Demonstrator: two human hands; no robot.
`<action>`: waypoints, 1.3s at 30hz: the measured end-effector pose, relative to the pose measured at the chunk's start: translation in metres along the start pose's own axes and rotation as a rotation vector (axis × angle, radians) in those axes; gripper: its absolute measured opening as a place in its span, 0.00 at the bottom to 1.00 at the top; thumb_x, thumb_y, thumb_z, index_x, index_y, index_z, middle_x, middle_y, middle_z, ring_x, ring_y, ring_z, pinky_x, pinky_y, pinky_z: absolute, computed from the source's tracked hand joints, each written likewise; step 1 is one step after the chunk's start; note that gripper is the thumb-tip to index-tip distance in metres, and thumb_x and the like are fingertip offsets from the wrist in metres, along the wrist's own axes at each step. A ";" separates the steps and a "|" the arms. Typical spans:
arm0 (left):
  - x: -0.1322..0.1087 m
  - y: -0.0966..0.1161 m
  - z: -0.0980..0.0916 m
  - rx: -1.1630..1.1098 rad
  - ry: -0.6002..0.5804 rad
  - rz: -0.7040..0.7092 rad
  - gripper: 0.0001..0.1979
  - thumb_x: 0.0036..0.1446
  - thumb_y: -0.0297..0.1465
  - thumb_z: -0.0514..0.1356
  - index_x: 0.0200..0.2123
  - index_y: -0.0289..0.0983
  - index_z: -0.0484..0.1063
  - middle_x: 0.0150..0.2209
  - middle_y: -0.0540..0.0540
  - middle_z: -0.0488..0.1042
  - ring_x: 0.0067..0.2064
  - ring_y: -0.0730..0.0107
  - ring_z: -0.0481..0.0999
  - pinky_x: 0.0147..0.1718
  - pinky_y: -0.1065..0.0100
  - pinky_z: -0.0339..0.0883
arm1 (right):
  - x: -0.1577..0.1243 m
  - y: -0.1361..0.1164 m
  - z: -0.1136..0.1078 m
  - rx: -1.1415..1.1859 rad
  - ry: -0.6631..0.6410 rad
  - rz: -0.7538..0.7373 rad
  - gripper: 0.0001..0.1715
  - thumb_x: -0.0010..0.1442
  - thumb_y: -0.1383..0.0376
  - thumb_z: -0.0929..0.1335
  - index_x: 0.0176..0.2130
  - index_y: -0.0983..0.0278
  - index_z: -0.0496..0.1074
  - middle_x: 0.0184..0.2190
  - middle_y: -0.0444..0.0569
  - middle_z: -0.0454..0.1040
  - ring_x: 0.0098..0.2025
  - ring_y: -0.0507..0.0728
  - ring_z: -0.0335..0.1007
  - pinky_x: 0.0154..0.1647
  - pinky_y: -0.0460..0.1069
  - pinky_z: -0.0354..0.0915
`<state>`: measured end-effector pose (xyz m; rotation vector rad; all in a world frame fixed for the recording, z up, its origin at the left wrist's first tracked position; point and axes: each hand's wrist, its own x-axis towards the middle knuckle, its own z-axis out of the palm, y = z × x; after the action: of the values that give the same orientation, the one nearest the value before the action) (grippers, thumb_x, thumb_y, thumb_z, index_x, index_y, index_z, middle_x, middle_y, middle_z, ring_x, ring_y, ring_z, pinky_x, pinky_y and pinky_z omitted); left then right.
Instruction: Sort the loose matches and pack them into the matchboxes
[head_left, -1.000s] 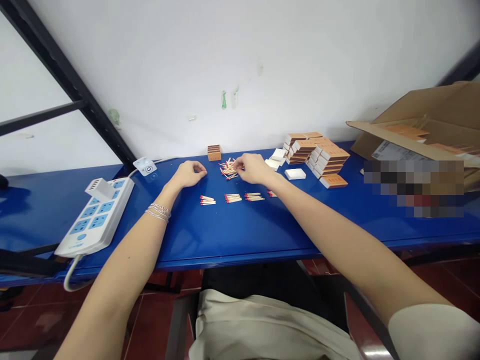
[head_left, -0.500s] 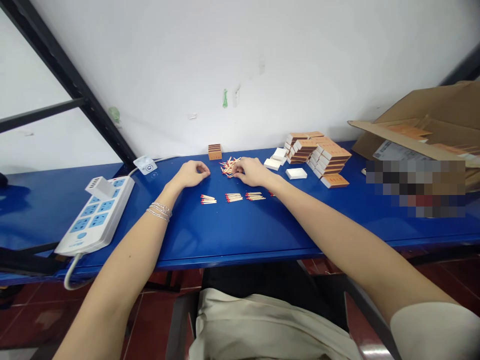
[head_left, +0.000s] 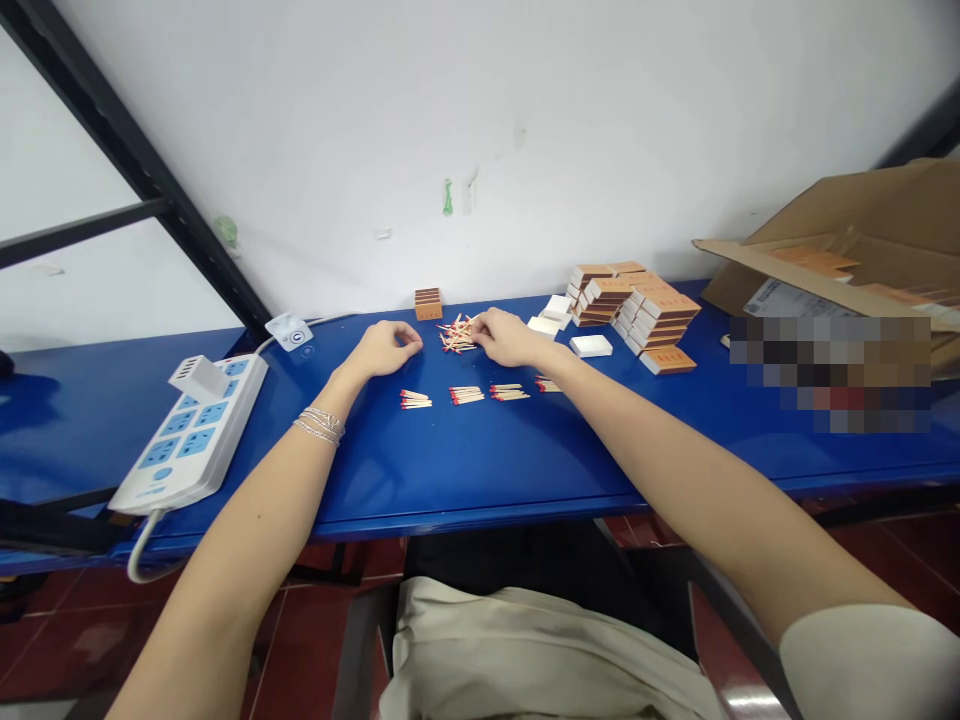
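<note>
A loose pile of red-tipped matches (head_left: 456, 336) lies on the blue table. At its right edge my right hand (head_left: 504, 337) is closed in a pinch on a match, the fingertips partly hidden. My left hand (head_left: 388, 347) rests left of the pile, thumb and forefinger drawn together; whatever is between them is too small to make out. In front of the hands lie several small groups of matches in a row: one group (head_left: 415, 399) at the left, two more (head_left: 466, 395) (head_left: 510, 392) in the middle, and another (head_left: 547, 384) partly behind my right forearm.
Orange matchboxes (head_left: 656, 305) are stacked at the right rear, with white trays (head_left: 591, 346) beside them. Another small stack of matchboxes (head_left: 428, 304) stands by the wall. A power strip (head_left: 199, 440) lies left, and an open cardboard carton (head_left: 825, 225) stands right.
My right hand has shifted slightly right and up at the pile's edge, uncovering more of the matches and of the rightmost group. My left hand has barely moved.
</note>
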<state>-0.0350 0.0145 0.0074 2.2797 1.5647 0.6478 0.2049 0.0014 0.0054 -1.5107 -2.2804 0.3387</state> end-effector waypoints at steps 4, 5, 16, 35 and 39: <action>-0.005 0.018 0.007 -0.273 0.025 0.063 0.14 0.51 0.39 0.64 0.35 0.35 0.78 0.34 0.44 0.80 0.28 0.73 0.71 0.29 0.69 0.65 | -0.002 -0.002 -0.002 0.390 0.027 -0.005 0.09 0.62 0.67 0.64 0.37 0.68 0.74 0.35 0.50 0.77 0.33 0.52 0.68 0.37 0.47 0.61; -0.007 0.024 0.009 -0.354 0.031 0.064 0.16 0.51 0.41 0.65 0.35 0.34 0.78 0.32 0.44 0.79 0.27 0.73 0.71 0.28 0.70 0.65 | -0.003 -0.004 -0.001 0.475 0.026 -0.009 0.09 0.62 0.67 0.65 0.36 0.68 0.74 0.33 0.49 0.77 0.32 0.51 0.67 0.37 0.47 0.61; -0.012 0.045 0.021 -0.649 0.085 0.059 0.18 0.46 0.43 0.69 0.30 0.33 0.77 0.27 0.45 0.77 0.22 0.77 0.69 0.22 0.73 0.63 | -0.008 -0.023 0.009 0.823 0.053 0.007 0.05 0.59 0.67 0.70 0.32 0.68 0.74 0.31 0.50 0.78 0.31 0.51 0.71 0.37 0.46 0.65; -0.010 0.037 0.015 -0.588 0.060 -0.034 0.11 0.50 0.36 0.66 0.31 0.33 0.78 0.20 0.49 0.72 0.21 0.75 0.68 0.21 0.72 0.61 | -0.004 -0.018 0.013 0.772 0.209 0.108 0.09 0.57 0.66 0.69 0.32 0.69 0.78 0.28 0.50 0.79 0.30 0.51 0.71 0.35 0.46 0.65; -0.005 0.020 0.006 -0.235 0.174 -0.074 0.08 0.49 0.33 0.65 0.30 0.35 0.79 0.25 0.46 0.77 0.26 0.69 0.74 0.30 0.69 0.67 | -0.010 -0.027 0.014 0.508 0.238 -0.042 0.09 0.57 0.65 0.70 0.34 0.68 0.79 0.29 0.50 0.80 0.31 0.53 0.72 0.34 0.46 0.64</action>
<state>-0.0177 0.0024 0.0106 2.0305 1.5481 0.9761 0.1800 -0.0176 0.0015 -1.1703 -1.8543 0.6338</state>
